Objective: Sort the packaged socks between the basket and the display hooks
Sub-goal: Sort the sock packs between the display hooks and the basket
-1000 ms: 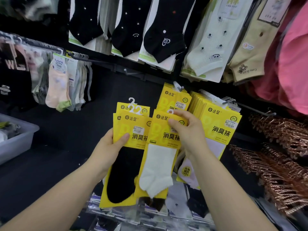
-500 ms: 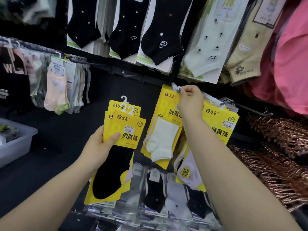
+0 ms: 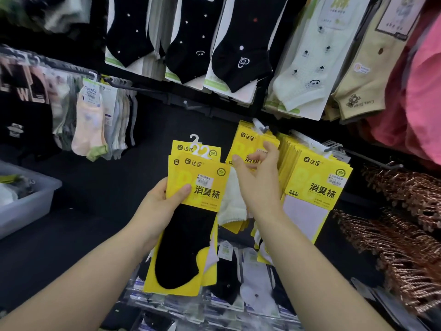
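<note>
My left hand [image 3: 160,206] grips a small stack of yellow sock packs [image 3: 191,211] with white hanger hooks on top; the front pack holds a black sock. My right hand [image 3: 260,177] hovers with relaxed, spread fingers in front of a yellow pack with a white sock [image 3: 235,206] that hangs on a display hook [image 3: 261,127]. It holds nothing. To the right hangs a thick row of the same yellow packs [image 3: 317,187]. A grey basket [image 3: 31,206] with loose socks stands at the left edge.
Black, white and beige packaged socks [image 3: 236,56] hang on the wall above. Pastel sock packs [image 3: 93,123] hang on a rail at the left. Copper-coloured hangers [image 3: 401,235] jut out at the right. Clear-wrapped sock packs [image 3: 238,295] lie below my arms. Pink fabric [image 3: 420,91] hangs at the far right.
My right hand hung the white-sock pack on the display hook, let go and has dropped lower with open fingers. My left hand kept its grip on the stack.
</note>
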